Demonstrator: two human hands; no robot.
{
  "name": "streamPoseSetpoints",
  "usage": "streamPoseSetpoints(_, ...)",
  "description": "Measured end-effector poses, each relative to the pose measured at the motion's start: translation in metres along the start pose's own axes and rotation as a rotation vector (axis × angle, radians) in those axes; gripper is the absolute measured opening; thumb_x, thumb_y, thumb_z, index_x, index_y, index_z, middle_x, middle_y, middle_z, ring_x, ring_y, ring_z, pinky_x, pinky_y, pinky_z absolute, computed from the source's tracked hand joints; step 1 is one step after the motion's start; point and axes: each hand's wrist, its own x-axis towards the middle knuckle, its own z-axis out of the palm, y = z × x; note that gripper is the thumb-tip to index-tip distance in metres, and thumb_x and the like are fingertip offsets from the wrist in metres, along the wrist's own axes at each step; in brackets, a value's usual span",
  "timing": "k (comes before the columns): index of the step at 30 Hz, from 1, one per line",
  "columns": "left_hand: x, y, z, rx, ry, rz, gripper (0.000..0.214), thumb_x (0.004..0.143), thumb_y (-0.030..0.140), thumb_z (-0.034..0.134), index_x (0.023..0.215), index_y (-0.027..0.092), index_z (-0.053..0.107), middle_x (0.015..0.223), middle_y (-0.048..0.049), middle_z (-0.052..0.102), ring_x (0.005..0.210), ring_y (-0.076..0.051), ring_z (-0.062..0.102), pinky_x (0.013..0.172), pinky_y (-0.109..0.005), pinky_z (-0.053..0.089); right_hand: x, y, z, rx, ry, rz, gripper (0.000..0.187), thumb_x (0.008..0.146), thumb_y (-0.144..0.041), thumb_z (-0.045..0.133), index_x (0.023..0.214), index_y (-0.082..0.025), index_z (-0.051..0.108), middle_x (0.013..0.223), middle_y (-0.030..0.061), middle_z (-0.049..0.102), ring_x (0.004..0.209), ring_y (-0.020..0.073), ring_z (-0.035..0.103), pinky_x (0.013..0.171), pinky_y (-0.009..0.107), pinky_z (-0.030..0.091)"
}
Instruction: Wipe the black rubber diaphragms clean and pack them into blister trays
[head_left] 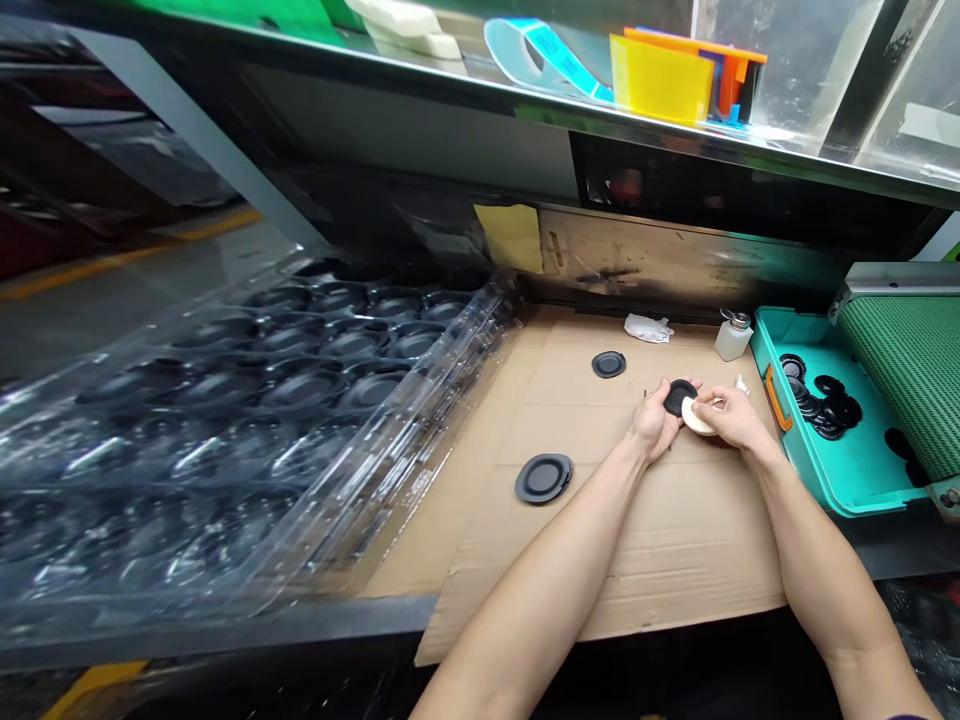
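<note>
My left hand (pixel 654 424) holds a round black disc-shaped part (pixel 679 396), its flat face turned up. In my right hand (pixel 729 416) is a round cream-coloured pad (pixel 697 417), pinched between thumb and fingers. The pad overlaps the lower right edge of the black part and seems to touch it. Two similar parts lie apart on the cardboard: a larger-looking black disc (pixel 544 479) nearer me on the left, and another black disc (pixel 608 364) farther back. Part of my left hand's fingers is hidden behind the disc it holds.
Clear plastic trays (pixel 300 390) with black parts in their pockets fill the left side. A teal bin (pixel 832 460) with several black parts stands right, beside a green conveyor belt (pixel 911 370). A small white bottle (pixel 733 337) and crumpled white paper (pixel 649 328) sit at the back of the cardboard (pixel 675 540).
</note>
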Motion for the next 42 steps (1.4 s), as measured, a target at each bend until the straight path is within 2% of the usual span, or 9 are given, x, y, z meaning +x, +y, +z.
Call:
streamPoseSetpoints(4, 0.000, -0.002, 0.001, 0.000, -0.005, 0.012, 0.037, 0.108, 0.035, 0.040, 0.107, 0.012, 0.069, 0.121, -0.0180, 0.074, 0.122, -0.028, 0.069, 0.114, -0.048, 0.048, 0.001, -0.006, 0.006, -0.067, 0.157, -0.126, 0.034, 0.080, -0.047, 0.065, 0.096, -0.018, 0.072, 0.085, 0.0037, 0.073, 0.075, 0.0186, 0.064, 0.070, 0.029, 0.048)
streamPoseSetpoints(6, -0.001, -0.001, 0.001, -0.016, -0.016, -0.017, 0.039, 0.108, 0.036, 0.040, 0.105, 0.012, 0.070, 0.119, -0.0173, 0.075, 0.121, -0.028, 0.069, 0.113, -0.048, 0.049, 0.002, -0.006, 0.008, -0.045, 0.078, -0.171, 0.032, 0.082, -0.047, 0.064, 0.094, -0.018, 0.072, 0.087, 0.0042, 0.074, 0.077, 0.0186, 0.065, 0.071, 0.028, 0.049)
streamPoseSetpoints(10, -0.001, -0.001, -0.001, -0.011, -0.016, -0.033, 0.038, 0.108, 0.036, 0.042, 0.105, 0.012, 0.071, 0.114, -0.0166, 0.076, 0.118, -0.028, 0.070, 0.111, -0.048, 0.050, 0.006, 0.002, -0.007, -0.078, -0.087, -0.108, 0.035, 0.078, -0.050, 0.071, 0.089, -0.017, 0.073, 0.083, 0.0041, 0.073, 0.074, 0.0187, 0.065, 0.068, 0.028, 0.048)
streamPoseSetpoints(14, 0.001, -0.003, -0.001, -0.005, -0.011, -0.019, 0.040, 0.108, 0.035, 0.040, 0.106, 0.011, 0.070, 0.111, -0.0163, 0.077, 0.116, -0.027, 0.071, 0.111, -0.048, 0.051, 0.002, 0.001, -0.006, -0.132, 0.040, -0.180, 0.036, 0.086, -0.050, 0.064, 0.102, -0.018, 0.072, 0.096, 0.0059, 0.076, 0.083, 0.0203, 0.068, 0.077, 0.030, 0.051)
streamPoseSetpoints(17, 0.002, -0.003, -0.001, -0.058, -0.036, -0.033, 0.045, 0.109, 0.039, 0.036, 0.108, 0.011, 0.072, 0.113, -0.0165, 0.077, 0.118, -0.027, 0.070, 0.111, -0.047, 0.051, -0.007, -0.015, 0.015, -0.398, 0.094, -0.245, 0.032, 0.097, -0.044, 0.054, 0.116, -0.023, 0.069, 0.104, 0.0064, 0.077, 0.090, 0.0223, 0.071, 0.084, 0.032, 0.051)
streamPoseSetpoints(22, 0.000, -0.002, 0.000, -0.085, 0.005, 0.021, 0.048, 0.110, 0.039, 0.032, 0.106, 0.013, 0.073, 0.117, -0.0148, 0.077, 0.123, -0.025, 0.068, 0.113, -0.041, 0.050, -0.008, -0.037, 0.039, -0.829, 0.297, -0.029, 0.049, 0.108, -0.044, 0.037, 0.147, -0.022, 0.056, 0.102, 0.0162, 0.076, 0.088, 0.0282, 0.073, 0.085, 0.039, 0.051)
streamPoseSetpoints(29, -0.001, -0.001, 0.001, -0.082, -0.021, -0.026, 0.049, 0.110, 0.040, 0.033, 0.107, 0.014, 0.074, 0.119, -0.0138, 0.076, 0.126, -0.025, 0.066, 0.116, -0.040, 0.047, -0.004, -0.029, 0.046, -0.914, 0.260, -0.004, 0.059, 0.110, -0.047, 0.029, 0.161, -0.022, 0.043, 0.089, 0.0186, 0.076, 0.084, 0.0306, 0.074, 0.084, 0.045, 0.054)
streamPoseSetpoints(32, -0.001, -0.002, 0.002, -0.055, 0.009, -0.008, 0.045, 0.110, 0.036, 0.035, 0.104, 0.014, 0.074, 0.116, -0.0125, 0.078, 0.125, -0.024, 0.067, 0.115, -0.040, 0.048, -0.003, -0.028, 0.044, -0.889, 0.299, 0.055, 0.058, 0.110, -0.045, 0.027, 0.161, -0.021, 0.042, 0.092, 0.0199, 0.076, 0.085, 0.0316, 0.074, 0.086, 0.048, 0.054)
streamPoseSetpoints(42, -0.003, -0.002, 0.004, -0.035, 0.019, -0.058, 0.045, 0.109, 0.038, 0.037, 0.118, 0.012, 0.073, 0.117, -0.0156, 0.077, 0.121, -0.026, 0.070, 0.112, -0.042, 0.051, -0.005, -0.023, 0.047, -0.891, 0.263, 0.005, 0.055, 0.110, -0.046, 0.030, 0.159, -0.025, 0.044, 0.094, 0.0172, 0.075, 0.088, 0.0310, 0.074, 0.087, 0.046, 0.053)
